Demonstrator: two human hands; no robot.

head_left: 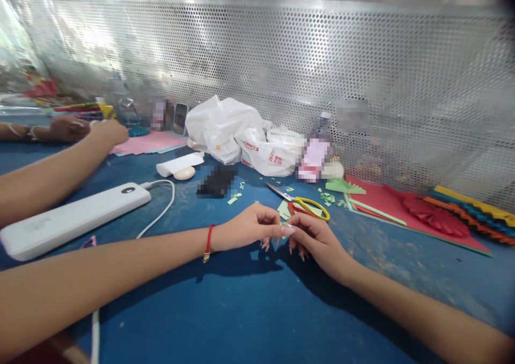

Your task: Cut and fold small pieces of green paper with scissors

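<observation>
My left hand (245,228), with a red cord at the wrist, and my right hand (316,239) meet fingertip to fingertip just above the blue table (241,310). Both hands are curled in a pinch on a small pale green paper piece (284,212) that shows between and behind the fingers. Yellow-handled scissors (300,201) lie shut on the table just beyond my hands. Small green paper scraps (234,197) are scattered around them.
A white power bank (72,218) with a cable lies at left. Another person's arm (52,173) reaches across the left. White plastic bags (237,136), a bottle (319,144), red paper (386,205) and folded colored paper fans (470,213) sit along the perforated metal wall (281,58).
</observation>
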